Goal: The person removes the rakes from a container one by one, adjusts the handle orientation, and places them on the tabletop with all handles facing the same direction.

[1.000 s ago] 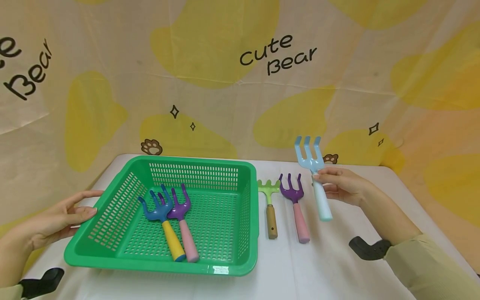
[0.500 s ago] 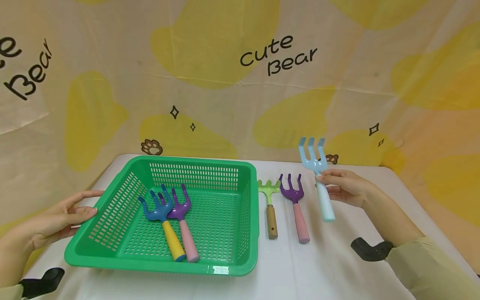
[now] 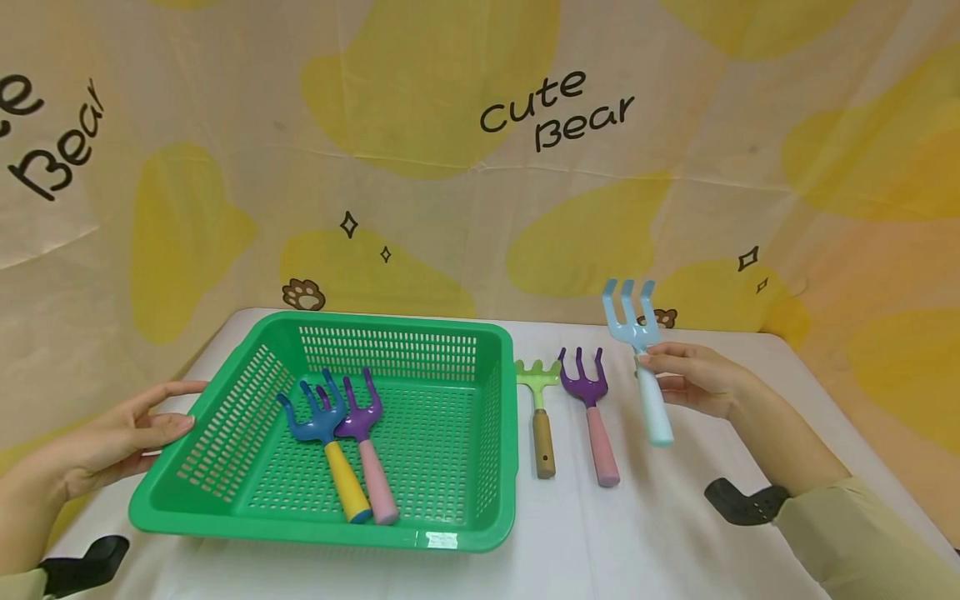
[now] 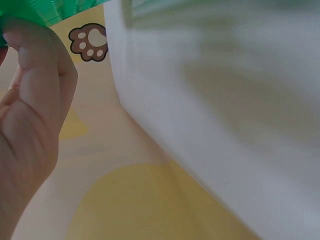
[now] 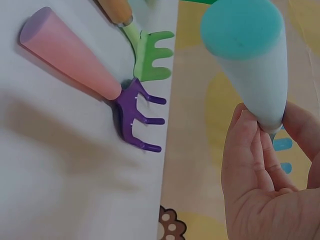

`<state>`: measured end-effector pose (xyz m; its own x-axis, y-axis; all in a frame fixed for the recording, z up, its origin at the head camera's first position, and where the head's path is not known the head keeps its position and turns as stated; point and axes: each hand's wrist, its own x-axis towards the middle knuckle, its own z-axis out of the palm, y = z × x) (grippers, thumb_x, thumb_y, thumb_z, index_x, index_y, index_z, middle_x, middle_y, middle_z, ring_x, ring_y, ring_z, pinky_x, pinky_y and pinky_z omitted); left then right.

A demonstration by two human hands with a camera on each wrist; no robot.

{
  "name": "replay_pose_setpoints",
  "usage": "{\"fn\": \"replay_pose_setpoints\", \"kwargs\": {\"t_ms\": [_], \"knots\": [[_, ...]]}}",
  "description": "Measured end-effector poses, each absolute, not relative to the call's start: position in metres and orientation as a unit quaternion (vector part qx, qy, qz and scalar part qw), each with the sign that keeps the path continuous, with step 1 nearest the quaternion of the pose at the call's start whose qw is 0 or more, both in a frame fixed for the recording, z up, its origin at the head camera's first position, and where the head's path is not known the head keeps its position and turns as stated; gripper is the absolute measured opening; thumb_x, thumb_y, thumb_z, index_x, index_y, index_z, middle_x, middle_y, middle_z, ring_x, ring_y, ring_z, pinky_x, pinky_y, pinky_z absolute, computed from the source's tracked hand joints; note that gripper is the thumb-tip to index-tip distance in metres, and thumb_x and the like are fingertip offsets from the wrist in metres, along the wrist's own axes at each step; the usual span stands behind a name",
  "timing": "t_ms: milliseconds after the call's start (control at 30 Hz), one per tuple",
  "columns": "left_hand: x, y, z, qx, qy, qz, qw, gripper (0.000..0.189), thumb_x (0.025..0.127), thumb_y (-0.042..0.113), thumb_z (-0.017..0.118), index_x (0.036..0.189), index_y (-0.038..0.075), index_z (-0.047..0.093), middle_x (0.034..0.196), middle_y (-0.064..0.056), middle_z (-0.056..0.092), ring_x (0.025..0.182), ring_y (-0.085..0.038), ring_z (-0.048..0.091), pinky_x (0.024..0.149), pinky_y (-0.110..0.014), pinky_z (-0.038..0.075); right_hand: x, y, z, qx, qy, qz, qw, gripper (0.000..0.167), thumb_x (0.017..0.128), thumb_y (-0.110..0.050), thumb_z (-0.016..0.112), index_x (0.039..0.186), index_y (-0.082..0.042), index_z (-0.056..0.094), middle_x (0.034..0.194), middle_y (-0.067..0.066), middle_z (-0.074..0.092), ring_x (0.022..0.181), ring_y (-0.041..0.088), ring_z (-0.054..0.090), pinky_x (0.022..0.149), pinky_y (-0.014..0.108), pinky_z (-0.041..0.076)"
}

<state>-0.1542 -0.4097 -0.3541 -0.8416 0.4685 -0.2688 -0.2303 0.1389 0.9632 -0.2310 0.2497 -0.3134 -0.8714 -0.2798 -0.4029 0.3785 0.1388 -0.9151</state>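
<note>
My left hand (image 3: 127,435) grips the left rim of a green plastic basket (image 3: 322,538), thumb and fingers on either side. Its fingers also show against the basket in the left wrist view. My right hand (image 3: 693,379) pinches a light blue hand rake (image 3: 655,412) near the top of its handle, tines up, above the table. In the right wrist view, the handle's turquoise end (image 5: 242,30) faces the camera. Inside the basket lie a blue hand rake with a yellow handle (image 3: 347,479) and a purple one with a pink handle (image 3: 378,483), their heads overlapping.
Right of the basket, a green hand rake with a brown handle (image 3: 543,442) lies on the white table (image 3: 577,550). Beside it rests another purple hand rake with a pink handle (image 3: 602,446). A patterned cloth backdrop (image 3: 420,108) stands behind the table.
The light blue hand rake has moved slightly right and down with my right hand. My left hand, the basket and the other rakes stay where they were.
</note>
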Motion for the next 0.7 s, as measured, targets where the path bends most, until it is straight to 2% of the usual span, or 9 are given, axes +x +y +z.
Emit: {"fn": "replay_pose_setpoints", "kwargs": {"t_ms": [700], "knots": [[-0.1551,-0.4113,-0.3558,0.093,0.697,0.658,0.271,0.049,0.101,0.004,0.036,0.124,0.047,0.045,0.104,0.001,0.065,0.09,-0.022,0.066,0.076,-0.038,0.055,-0.2311,0.2552,-0.3219,0.05,0.712,-0.655,0.249,0.007,0.091,-0.023,0.063,0.086,-0.018,0.061,0.088,-0.002,0.06,0.084,0.015,0.059,0.078,0.027,0.054]]}}
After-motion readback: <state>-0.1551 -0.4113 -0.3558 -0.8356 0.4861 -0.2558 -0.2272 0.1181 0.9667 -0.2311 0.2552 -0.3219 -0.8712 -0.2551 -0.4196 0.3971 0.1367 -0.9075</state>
